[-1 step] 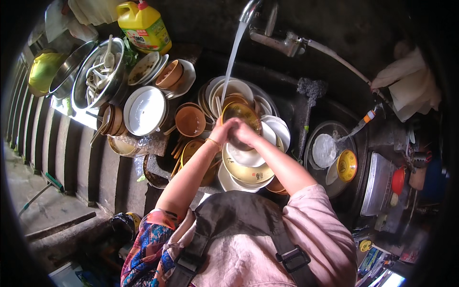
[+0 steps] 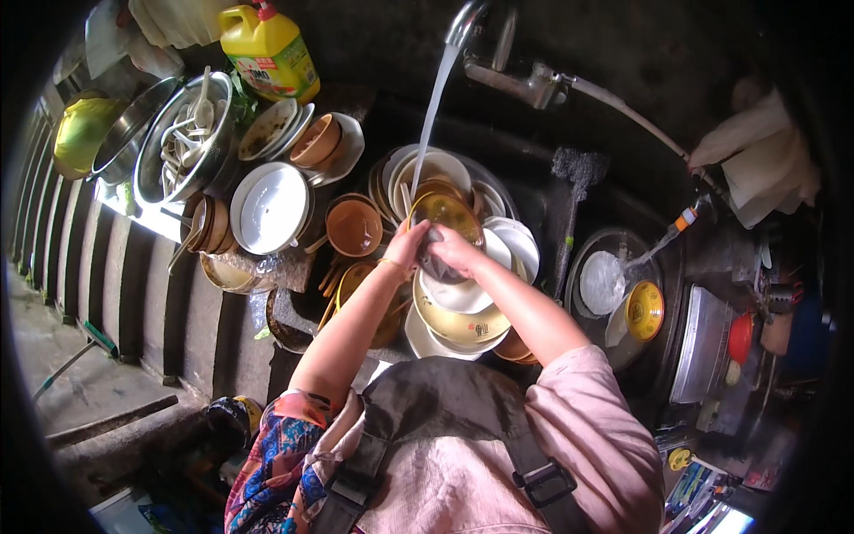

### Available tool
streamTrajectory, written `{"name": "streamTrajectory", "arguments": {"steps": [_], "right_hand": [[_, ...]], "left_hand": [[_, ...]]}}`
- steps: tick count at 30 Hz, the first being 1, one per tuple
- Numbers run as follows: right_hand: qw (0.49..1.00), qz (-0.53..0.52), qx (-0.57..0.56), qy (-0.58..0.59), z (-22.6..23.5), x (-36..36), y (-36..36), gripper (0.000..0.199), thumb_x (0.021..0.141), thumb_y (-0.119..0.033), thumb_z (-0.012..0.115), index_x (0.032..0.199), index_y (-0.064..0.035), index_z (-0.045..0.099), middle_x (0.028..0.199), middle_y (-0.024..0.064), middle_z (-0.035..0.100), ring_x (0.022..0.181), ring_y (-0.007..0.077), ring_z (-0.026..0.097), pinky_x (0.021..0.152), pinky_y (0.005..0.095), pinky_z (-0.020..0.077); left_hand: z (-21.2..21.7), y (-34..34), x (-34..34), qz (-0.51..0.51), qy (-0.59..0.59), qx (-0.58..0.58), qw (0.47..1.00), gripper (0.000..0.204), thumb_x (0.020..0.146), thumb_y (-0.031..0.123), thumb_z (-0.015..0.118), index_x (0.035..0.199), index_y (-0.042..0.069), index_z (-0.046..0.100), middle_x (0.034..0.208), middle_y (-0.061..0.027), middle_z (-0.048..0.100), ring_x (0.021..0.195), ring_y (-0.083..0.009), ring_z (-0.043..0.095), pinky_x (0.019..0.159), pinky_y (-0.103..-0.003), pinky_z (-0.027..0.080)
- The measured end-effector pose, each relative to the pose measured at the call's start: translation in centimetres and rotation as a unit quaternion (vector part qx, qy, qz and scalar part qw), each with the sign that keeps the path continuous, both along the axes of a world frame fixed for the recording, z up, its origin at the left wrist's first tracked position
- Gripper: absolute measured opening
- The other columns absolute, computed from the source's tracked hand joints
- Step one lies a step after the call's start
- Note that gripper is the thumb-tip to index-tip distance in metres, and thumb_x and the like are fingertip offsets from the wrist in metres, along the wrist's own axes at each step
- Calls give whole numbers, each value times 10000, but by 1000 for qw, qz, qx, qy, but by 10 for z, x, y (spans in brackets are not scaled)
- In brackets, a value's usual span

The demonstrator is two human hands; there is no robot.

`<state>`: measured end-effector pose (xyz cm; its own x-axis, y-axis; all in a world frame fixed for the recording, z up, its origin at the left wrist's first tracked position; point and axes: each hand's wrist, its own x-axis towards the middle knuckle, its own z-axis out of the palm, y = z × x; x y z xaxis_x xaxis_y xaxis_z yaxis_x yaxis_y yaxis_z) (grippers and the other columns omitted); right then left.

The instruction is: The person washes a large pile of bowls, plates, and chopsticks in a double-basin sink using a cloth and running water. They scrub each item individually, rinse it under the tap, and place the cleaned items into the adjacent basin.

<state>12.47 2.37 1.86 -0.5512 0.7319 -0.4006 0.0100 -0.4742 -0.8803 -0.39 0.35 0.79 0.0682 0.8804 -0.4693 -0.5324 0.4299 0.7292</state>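
Observation:
My left hand [image 2: 406, 245] grips the near left rim of a yellow-brown bowl [image 2: 449, 212], fingers closed. Beside it, my right hand [image 2: 456, 253] is closed at the bowl's near side, with a grey wad [image 2: 433, 237] showing between the two hands; its kind is unclear. Water [image 2: 428, 120] runs from the tap [image 2: 464, 25] down past the bowl's left edge. Below my hands lie stacked white bowls and a cream plate [image 2: 467, 328]. White plates [image 2: 516, 240] lean at the right, and an orange-brown bowl [image 2: 354, 225] sits at the left.
A steel basin of spoons [image 2: 185, 133], white bowls [image 2: 269, 206] and a yellow detergent jug [image 2: 269, 55] stand at the left. Rightward, a long-handled scrubber [image 2: 578, 173] lies by a round basin [image 2: 623, 351], where a bottle [image 2: 686, 219] pours water over a white dish [image 2: 603, 281].
My hands have shifted slightly apart around the bowl's near edge, so the grey wad shows more between them. The surrounding dishes look unmoved.

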Motion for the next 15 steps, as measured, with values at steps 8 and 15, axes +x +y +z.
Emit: {"name": "streamTrajectory", "arguments": {"steps": [8, 15], "right_hand": [[825, -196, 498, -183, 96, 16, 5, 405, 653, 5, 580, 1049, 9, 499, 1115, 167, 459, 1007, 316, 483, 862, 341, 404], [630, 27, 706, -322, 97, -8, 49, 477, 565, -30, 646, 1027, -130, 580, 1141, 117, 494, 1134, 334, 401, 951, 380, 338]], "left_hand": [[91, 8, -29, -134, 212, 67, 966, 479, 707, 36, 518, 1182, 30, 459, 997, -80, 563, 915, -158, 531, 786, -250, 427], [91, 25, -30, -272, 400, 37, 875, 447, 646, -21, 459, 1088, 19, 509, 935, -85, 576, 882, -209, 549, 712, -291, 464]]}}
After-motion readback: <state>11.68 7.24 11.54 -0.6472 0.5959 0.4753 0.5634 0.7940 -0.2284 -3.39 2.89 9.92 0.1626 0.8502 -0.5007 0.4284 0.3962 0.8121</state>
